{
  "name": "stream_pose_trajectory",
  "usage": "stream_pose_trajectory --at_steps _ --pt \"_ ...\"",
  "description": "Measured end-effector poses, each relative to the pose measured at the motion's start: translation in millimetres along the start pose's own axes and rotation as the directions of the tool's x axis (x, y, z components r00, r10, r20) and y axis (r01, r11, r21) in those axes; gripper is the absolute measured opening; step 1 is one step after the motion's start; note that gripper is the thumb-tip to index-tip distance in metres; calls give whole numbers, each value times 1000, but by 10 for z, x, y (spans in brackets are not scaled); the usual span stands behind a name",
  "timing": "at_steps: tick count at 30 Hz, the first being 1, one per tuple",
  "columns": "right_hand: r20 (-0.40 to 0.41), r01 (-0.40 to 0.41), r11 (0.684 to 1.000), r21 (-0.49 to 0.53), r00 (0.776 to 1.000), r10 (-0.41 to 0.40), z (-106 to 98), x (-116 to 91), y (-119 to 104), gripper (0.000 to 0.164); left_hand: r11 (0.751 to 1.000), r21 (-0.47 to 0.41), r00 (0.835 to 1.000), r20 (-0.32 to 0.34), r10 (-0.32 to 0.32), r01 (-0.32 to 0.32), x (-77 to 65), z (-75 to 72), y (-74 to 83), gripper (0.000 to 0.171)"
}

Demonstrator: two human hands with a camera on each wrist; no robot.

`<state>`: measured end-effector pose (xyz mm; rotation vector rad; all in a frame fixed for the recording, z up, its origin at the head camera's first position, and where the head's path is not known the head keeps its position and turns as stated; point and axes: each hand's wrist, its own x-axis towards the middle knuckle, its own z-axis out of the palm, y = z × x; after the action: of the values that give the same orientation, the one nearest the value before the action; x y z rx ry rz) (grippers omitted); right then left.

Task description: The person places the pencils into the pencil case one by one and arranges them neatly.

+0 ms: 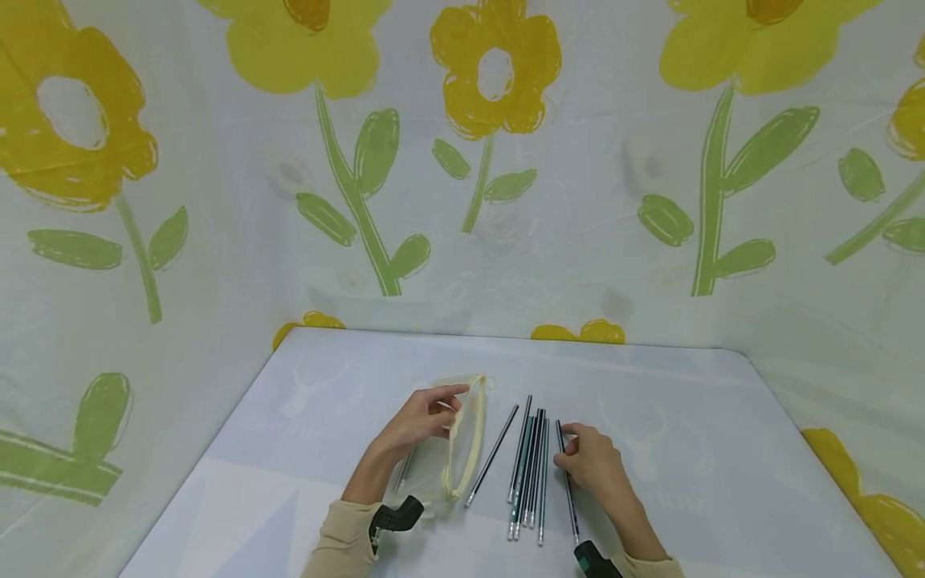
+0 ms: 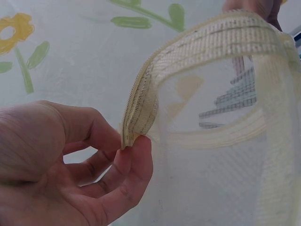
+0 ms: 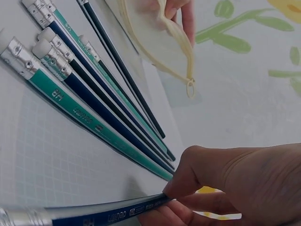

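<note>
With finger and thumb, my left hand pinches the zipper edge of a pale yellow mesh zip pouch, whose mouth gapes open in the left wrist view. A pencil shows faintly at the pouch's left side; whether it lies inside I cannot tell. My right hand pinches a dark blue pencil near its eraserless end, with its metal eraser end toward me. Left of that hand lies a bunch of green and dark pencils with white erasers. Between bunch and pouch, a single dark pencil lies slanted.
The white table has a faint printed pattern, and its far edge meets a hanging sheet with yellow flowers and green leaves. A small ring pull hangs at the end of the pouch's zipper.
</note>
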<state>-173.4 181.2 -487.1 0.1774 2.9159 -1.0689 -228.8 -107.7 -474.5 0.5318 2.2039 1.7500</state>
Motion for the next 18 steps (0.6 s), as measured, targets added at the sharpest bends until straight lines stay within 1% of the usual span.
stream_pose_trajectory --at_steps 5,12,18 --pt "-5 1 1000 6 1000 -1 -14 9 -3 53 1000 1 1000 -1 8 -8 5 -7 1 52" --pt "8 4 1000 26 1000 -4 -32 -1 -35 53 1000 4 1000 2 -6 6 -17 4 0 53" --pt "-1 5 999 41 1000 -5 -40 0 -59 53 1000 8 1000 -5 -1 1 -15 14 -1 52"
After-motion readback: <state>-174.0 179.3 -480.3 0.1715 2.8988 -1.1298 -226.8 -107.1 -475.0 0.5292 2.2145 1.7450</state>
